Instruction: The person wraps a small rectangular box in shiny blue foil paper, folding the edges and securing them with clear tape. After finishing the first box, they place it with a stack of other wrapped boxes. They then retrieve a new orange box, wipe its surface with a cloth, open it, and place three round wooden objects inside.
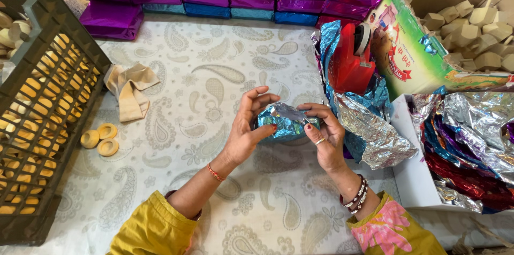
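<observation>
- Paisley-patterned surface [214, 89] spread beneath — dark crate [48, 100] at left, red tape dispenser [350, 62] at right.
- Left hand [243, 132] curled around blue foil parcel [284, 122], held mid-surface.
- Right hand [326, 134] pinching parcel's foil flap, fingers closed.

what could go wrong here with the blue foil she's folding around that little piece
1. The blue foil is thin and already creased; pinched between the left hand and right hand, it might tear at a fold.
2. The loose foil sheets lie right by the right hand, so a sweep of the wrist could drag them off their pile.
3. The red tape dispenser sits on crumpled foil and may tip when reached for.
</observation>
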